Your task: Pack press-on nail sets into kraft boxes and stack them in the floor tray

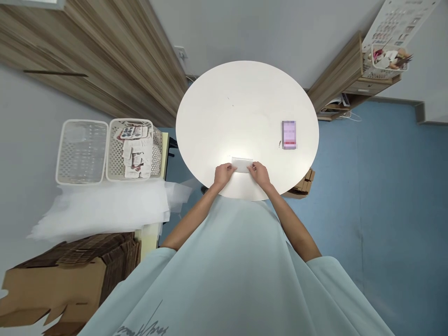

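A small pale grey rectangular packet (pixel 242 165), slightly translucent and with a lighter band along its far edge, is at the near side of the white oval table (pixel 241 88). My left hand (pixel 224 175) pinches its left end, and my right hand (pixel 259 173) pinches its right end. What the packet contains cannot be made out. Farther right on the table lies a pink-purple rectangular item (pixel 289 135), its face blurred. A tiny dark mark or scrap sits beside that item.
To my left, a side table holds a white basket with printed cards (pixel 111 163), a second basket with clear packaging (pixel 59 158), white translucent sheets (pixel 115 205) and flattened cardboard (pixel 52 289). An open carton (pixel 303 186) stands below the table's right edge. Wooden cabinets flank the table.
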### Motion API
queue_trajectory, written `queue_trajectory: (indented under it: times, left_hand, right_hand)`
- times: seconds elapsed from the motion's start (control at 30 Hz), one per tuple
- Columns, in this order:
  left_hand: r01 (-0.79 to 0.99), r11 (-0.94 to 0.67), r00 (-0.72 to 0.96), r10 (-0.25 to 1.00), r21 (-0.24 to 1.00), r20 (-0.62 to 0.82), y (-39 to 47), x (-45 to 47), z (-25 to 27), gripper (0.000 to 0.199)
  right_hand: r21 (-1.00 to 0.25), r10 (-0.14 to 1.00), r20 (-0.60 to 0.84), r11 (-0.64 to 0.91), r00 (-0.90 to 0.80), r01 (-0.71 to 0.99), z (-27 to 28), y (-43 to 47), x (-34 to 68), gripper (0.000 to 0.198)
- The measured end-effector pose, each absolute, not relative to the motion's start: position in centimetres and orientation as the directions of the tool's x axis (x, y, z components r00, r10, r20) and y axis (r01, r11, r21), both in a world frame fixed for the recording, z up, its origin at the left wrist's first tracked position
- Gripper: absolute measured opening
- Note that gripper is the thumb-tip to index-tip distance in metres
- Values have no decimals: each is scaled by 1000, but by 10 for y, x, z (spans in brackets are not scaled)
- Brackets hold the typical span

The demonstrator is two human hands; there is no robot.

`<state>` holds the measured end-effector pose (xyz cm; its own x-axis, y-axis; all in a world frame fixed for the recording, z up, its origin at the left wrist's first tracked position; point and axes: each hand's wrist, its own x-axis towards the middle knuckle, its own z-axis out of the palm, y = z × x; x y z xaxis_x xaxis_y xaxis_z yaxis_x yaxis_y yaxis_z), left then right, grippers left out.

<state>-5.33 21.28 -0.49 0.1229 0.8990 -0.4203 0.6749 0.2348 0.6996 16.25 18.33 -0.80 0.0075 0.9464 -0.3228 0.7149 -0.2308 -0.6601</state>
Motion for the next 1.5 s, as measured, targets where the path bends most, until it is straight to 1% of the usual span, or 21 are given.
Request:
queue_trajectory:
  times: [0.07, 0.13, 0.2, 0.23, 0.3, 0.33, 0.4, 0.5, 0.57, 0.63, 0.77, 0.93, 1.03, 1.17, 1.3, 1.37, 1.5]
  left_hand:
    - [673, 248, 104, 901, 697, -421, 217, -49, -4, 21]
    - [668, 272, 86, 897, 692, -434, 222, -45, -3, 17]
    - [673, 295, 69, 888, 678, -455, 226, -43, -3, 13]
    - [679, 297, 65, 886, 671, -459, 227, -43, -2, 12]
    - [699, 288, 50, 893, 654, -447, 227, -45, -2, 14]
    - [708, 284, 35, 900, 646, -434, 226, -46, -2, 17]
    - [713, 294, -11, 913, 637, -409, 220, -49, -3, 23]
    - [675, 358, -91, 908, 645, -409, 209, -51, -3, 33]
    - [635, 406, -108, 889, 657, -445, 203, -51, -3, 40]
    - [607, 430, -93, 873, 668, -478, 198, -52, -2, 41]
    - [611, 401, -96, 894, 682, -439, 193, -64, -1, 30]
    - [626, 460, -214, 878, 630, -429, 183, -115, -4, 28]
    - [625, 510, -300, 856, 591, -421, 176, -146, -4, 27]
    - [625, 544, -359, 837, 559, -412, 172, -163, -3, 29]
    - [627, 564, -387, 824, 537, -414, 177, -162, -7, 28]
    - [628, 563, -382, 825, 538, -417, 180, -163, -9, 27]
    - [638, 551, -337, 828, 538, -448, 186, -169, -10, 26]
  right_hand:
    - [-612, 931, -363, -277, 48, 741, -8, 189, 161, 27]
    - [-568, 928, -362, -289, 82, 771, -5, 194, 159, 41]
    - [-544, 954, -298, -206, 42, 814, -1, 199, 157, 59]
    - [-535, 965, -261, -132, -14, 835, 2, 202, 157, 62]
    - [-516, 964, -221, 10, -145, 856, 7, 205, 155, 57]
    - [-506, 957, -221, 51, -186, 861, 8, 206, 155, 53]
    - [-479, 948, -242, 68, -206, 875, 11, 204, 155, 45]
    - [-453, 944, -280, 32, -176, 891, 13, 192, 153, 39]
    - [-473, 933, -312, 11, -179, 881, 12, 180, 149, 40]
    - [-512, 919, -340, -3, -199, 859, 12, 168, 141, 44]
    - [-548, 894, -377, -3, -243, 836, 9, 156, 113, 51]
    - [-561, 849, -379, 105, -368, 821, 6, 161, 55, 60]
    - [-602, 816, -360, 167, -452, 781, 5, 167, 22, 60]
    - [-617, 785, -360, 206, -505, 760, 1, 173, 3, 60]
    - [-649, 781, -365, 176, -507, 740, -6, 171, 7, 61]
    - [-663, 804, -373, 117, -462, 739, -10, 166, 7, 60]
    - [-648, 840, -421, -14, -343, 762, -12, 158, -4, 61]
